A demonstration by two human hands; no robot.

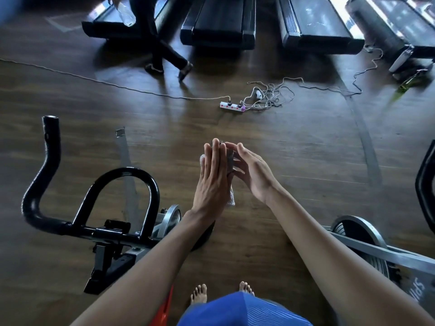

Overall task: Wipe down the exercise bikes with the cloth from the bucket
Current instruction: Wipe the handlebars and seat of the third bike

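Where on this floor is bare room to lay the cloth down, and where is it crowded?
Bare floor lies between the left bike and the right bike, short of the power strip. Another free patch lies between the left bike's handlebar and the long cable. Crowded: the tangled cables by the strip and the treadmills beyond.

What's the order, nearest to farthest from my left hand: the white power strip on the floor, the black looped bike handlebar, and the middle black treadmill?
1. Black looped bike handlebar, beside the left hand, on its left.
2. White power strip, on the floor ahead.
3. Middle black treadmill, far ahead at the top.
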